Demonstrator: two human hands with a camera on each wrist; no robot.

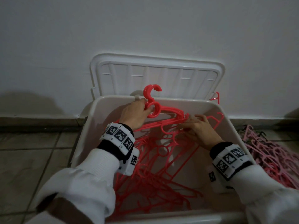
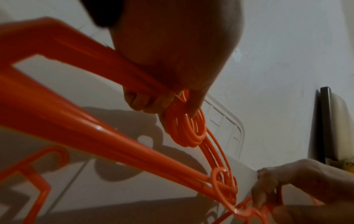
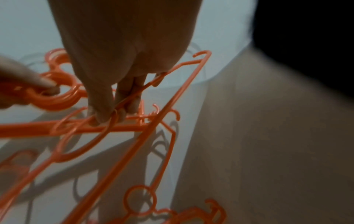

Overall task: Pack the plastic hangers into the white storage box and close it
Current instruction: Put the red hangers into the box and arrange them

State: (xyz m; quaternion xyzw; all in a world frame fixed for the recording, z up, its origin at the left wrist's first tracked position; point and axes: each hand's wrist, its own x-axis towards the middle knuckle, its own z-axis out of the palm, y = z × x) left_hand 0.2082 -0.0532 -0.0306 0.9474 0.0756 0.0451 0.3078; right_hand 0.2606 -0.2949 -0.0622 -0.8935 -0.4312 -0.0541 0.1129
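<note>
The left hand [image 1: 135, 113] reaches to eleven o'clock, fingers curled through the rings of a bunch of red hangers [image 1: 163, 110] above the open white box [image 1: 233, 126]. At one o'clock, the right hand [image 1: 199, 129] pinches the bunch's thin bars.

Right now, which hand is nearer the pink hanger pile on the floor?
Right. The right hand is inside the box near the wall facing the pink hanger pile; the left hand is farther away.
</note>
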